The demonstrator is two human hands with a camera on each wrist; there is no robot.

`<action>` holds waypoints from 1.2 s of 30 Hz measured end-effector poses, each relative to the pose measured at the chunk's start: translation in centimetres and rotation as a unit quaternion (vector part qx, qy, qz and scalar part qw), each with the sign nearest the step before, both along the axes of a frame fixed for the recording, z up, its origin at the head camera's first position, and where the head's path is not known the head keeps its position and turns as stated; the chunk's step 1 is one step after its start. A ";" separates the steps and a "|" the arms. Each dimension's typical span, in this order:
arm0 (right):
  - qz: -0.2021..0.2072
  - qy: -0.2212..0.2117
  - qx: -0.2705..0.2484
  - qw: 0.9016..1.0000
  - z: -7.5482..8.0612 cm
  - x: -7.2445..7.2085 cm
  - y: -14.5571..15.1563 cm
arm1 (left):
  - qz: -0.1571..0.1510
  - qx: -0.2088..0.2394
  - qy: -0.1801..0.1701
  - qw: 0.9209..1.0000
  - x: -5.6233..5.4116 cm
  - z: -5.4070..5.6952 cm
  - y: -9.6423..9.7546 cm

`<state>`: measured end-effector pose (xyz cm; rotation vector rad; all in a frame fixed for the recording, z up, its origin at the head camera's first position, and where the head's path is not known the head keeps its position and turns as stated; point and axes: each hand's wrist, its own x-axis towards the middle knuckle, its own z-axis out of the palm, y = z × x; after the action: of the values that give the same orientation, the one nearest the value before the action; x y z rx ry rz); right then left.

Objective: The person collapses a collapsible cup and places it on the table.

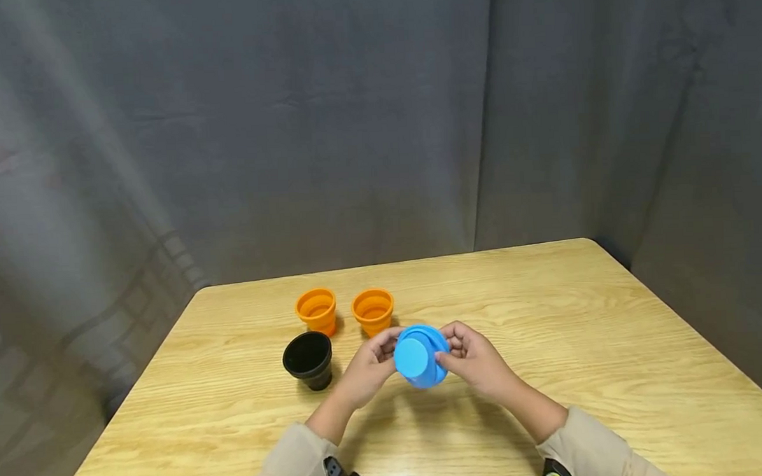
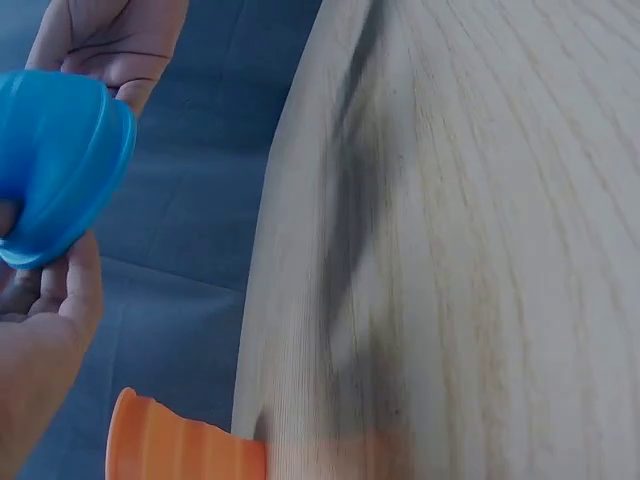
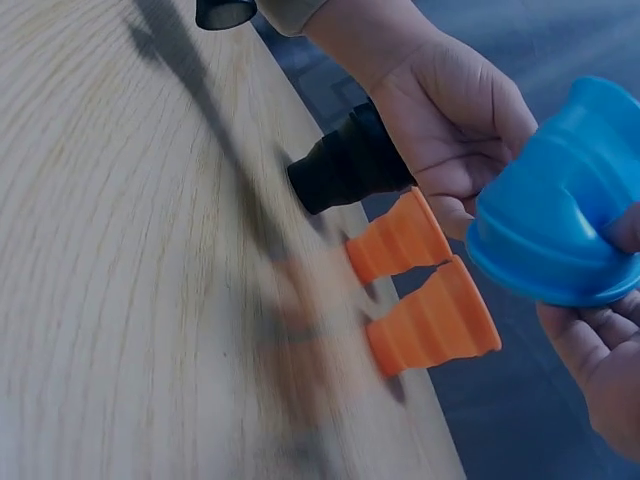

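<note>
A blue collapsible cup (image 1: 417, 359) is held above the table between both hands, its base turned toward the head camera. My left hand (image 1: 365, 370) grips its rim from the left. From the other side my right hand (image 1: 480, 360) pinches the rim, the thumb pressing into the wall. In the right wrist view the blue cup (image 3: 560, 200) has a dented, partly folded side where that thumb presses. The left wrist view shows the cup (image 2: 60, 160) with fingers at both its ends.
Two orange cups (image 1: 317, 310) stand upright on the wooden table (image 1: 579, 315), behind and left of the hands. A black cup (image 1: 308, 358) stands upright left of my left hand. Grey curtains (image 1: 289, 129) hang behind the table and at its sides.
</note>
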<state>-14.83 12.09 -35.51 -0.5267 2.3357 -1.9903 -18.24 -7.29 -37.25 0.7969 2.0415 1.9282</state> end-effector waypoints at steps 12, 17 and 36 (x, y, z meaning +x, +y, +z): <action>-0.043 0.012 0.036 0.998 0.4 0.1 -0.8 | 0.033 -0.078 0.067 0.994 0.2 0.8 -0.5; -0.075 0.023 0.059 0.995 -0.1 0.0 -1.0 | 0.025 -0.081 0.060 0.995 0.9 1.8 -0.3; 0.015 0.021 0.033 0.999 0.1 -0.3 0.4 | -0.028 -0.056 0.023 0.998 -0.6 0.6 -1.2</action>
<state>-15.16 12.48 -35.45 -0.6020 2.3948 -1.8998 -18.86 -8.51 -36.60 0.8685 2.1085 1.7652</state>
